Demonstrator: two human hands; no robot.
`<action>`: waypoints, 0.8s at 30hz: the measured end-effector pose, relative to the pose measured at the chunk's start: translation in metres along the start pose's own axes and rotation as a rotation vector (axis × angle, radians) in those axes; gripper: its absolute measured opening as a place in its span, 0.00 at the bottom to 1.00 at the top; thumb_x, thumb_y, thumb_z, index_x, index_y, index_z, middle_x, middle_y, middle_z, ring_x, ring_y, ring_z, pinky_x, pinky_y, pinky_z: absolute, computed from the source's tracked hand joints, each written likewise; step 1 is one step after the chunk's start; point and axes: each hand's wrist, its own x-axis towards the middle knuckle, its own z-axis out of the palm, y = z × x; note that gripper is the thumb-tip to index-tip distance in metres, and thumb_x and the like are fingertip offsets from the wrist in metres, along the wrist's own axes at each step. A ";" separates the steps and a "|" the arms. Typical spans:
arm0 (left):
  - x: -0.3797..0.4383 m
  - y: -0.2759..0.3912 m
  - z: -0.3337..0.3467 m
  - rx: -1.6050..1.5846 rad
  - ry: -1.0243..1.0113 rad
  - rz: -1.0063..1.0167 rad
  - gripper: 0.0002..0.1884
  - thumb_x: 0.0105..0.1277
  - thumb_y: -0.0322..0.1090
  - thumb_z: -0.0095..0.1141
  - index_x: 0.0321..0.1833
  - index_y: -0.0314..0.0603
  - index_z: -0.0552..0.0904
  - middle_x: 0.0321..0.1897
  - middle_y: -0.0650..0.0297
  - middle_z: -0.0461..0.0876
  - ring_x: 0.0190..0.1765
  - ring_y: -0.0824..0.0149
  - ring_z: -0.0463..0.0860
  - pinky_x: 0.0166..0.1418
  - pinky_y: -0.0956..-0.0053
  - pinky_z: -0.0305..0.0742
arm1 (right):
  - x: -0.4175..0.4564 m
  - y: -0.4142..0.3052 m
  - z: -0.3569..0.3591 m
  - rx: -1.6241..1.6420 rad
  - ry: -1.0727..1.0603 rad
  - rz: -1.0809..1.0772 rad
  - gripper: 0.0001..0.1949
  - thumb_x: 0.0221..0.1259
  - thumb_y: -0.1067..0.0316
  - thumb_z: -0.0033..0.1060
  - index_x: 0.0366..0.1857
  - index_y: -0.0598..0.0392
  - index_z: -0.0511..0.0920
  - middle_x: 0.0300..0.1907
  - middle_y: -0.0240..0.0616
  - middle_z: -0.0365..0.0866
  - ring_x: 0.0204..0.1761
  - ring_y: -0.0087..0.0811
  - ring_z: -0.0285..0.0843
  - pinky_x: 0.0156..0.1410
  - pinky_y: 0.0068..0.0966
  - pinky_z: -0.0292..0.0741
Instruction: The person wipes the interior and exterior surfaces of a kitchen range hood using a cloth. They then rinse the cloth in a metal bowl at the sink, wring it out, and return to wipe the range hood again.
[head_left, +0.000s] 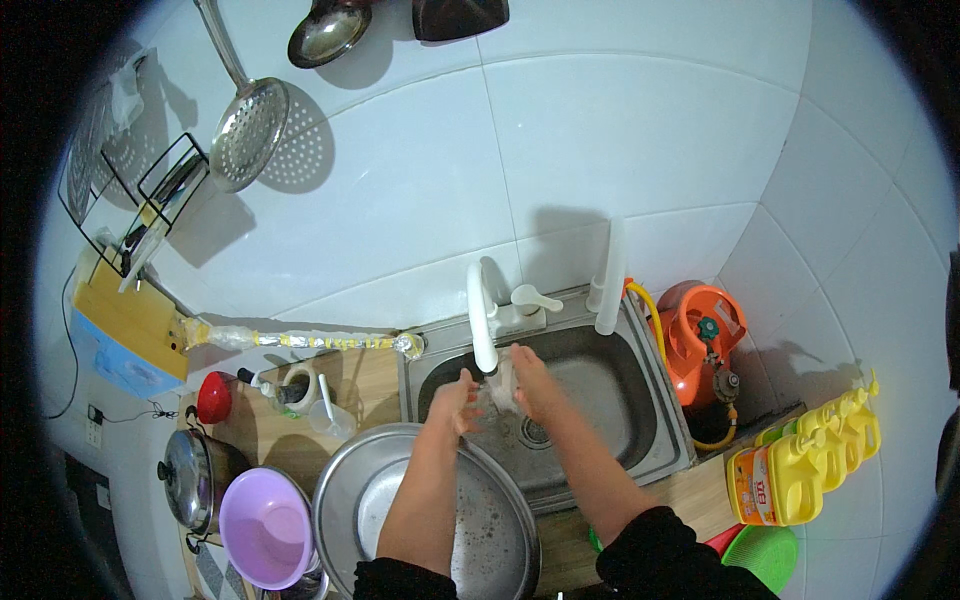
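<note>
Both of my hands are over the stainless steel sink (600, 397), on either side of the outlet of the white faucet (478, 315). Water seems to run down between them. My left hand (455, 403) has its fingers apart and holds nothing. Opposite it, my right hand (531, 381) is spread near the stream, also without an object. The drain (535, 433) lies just below the hands. Under my left forearm, a large steel basin (487, 525) overlaps the sink's near left edge. The faucet's lever handle (536, 298) is behind my right hand.
To the left are a purple plastic basin (266, 525), a lidded steel pot (187, 480), a red bowl (215, 397) and a clear plastic jug (332, 418). An orange gas cylinder (694, 337) and yellow pump bottles (780, 480) stand right. A skimmer (250, 135) hangs on the wall.
</note>
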 end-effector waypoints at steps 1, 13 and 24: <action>0.004 0.001 0.006 -0.097 -0.036 -0.104 0.26 0.61 0.56 0.41 0.47 0.39 0.70 0.53 0.53 0.64 0.48 0.48 0.69 0.46 0.41 0.63 | 0.002 0.003 0.004 -0.060 0.035 -0.038 0.17 0.60 0.53 0.42 0.37 0.58 0.68 0.32 0.31 0.70 0.33 0.24 0.66 0.36 0.23 0.66; 0.057 -0.058 0.032 -0.348 -0.110 0.165 0.18 0.59 0.43 0.49 0.38 0.29 0.74 0.32 0.55 0.77 0.31 0.59 0.77 0.35 0.65 0.71 | -0.001 0.044 0.000 -0.874 0.341 -0.244 0.20 0.54 0.50 0.47 0.33 0.61 0.69 0.29 0.46 0.75 0.34 0.41 0.74 0.42 0.36 0.68; 0.000 -0.007 0.053 -0.089 0.021 0.168 0.24 0.61 0.55 0.44 0.40 0.35 0.73 0.31 0.61 0.75 0.33 0.63 0.76 0.37 0.66 0.71 | 0.039 0.077 -0.043 -0.159 0.097 0.182 0.28 0.51 0.39 0.50 0.33 0.60 0.75 0.32 0.39 0.74 0.35 0.28 0.72 0.39 0.27 0.69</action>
